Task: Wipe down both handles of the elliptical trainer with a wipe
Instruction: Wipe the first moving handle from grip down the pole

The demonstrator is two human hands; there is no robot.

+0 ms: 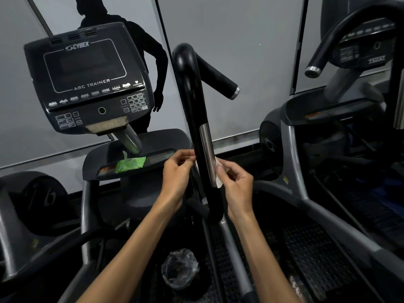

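Head view, near to far. Closest in, two forearms reaching up toward the handle [202, 136], a black bar standing nearly upright, long axis running from low near the wrists up to a bend at the top, with a silver contact strip [208, 154] on its right face.

Right hand [235, 182] just right of the bar, fingers curled, pinching a white wipe [218, 171] against the lower end of the silver strip. Left hand [177, 171] just left of the bar at about the same height, fingertips pinched together at the bar's edge, seemingly on the wipe's other end, though that end is mostly hidden behind the bar, so can't say for sure. Looks like the wipe passes round the back of the bar between the two grips.

So the move probably hinges on this: bar dead between both grips, equally near to each, wipe low down, most of the bar's length above. Sliding up along the axis looks like the way to go. Open room on both sides going up; the console [87, 77] sits well left of the grips.

Farther out, the green wipe pack [130, 165] on the tray left of the left grip. Beyond the bend, the side grip bar [218, 77] sticking out to the upper right.
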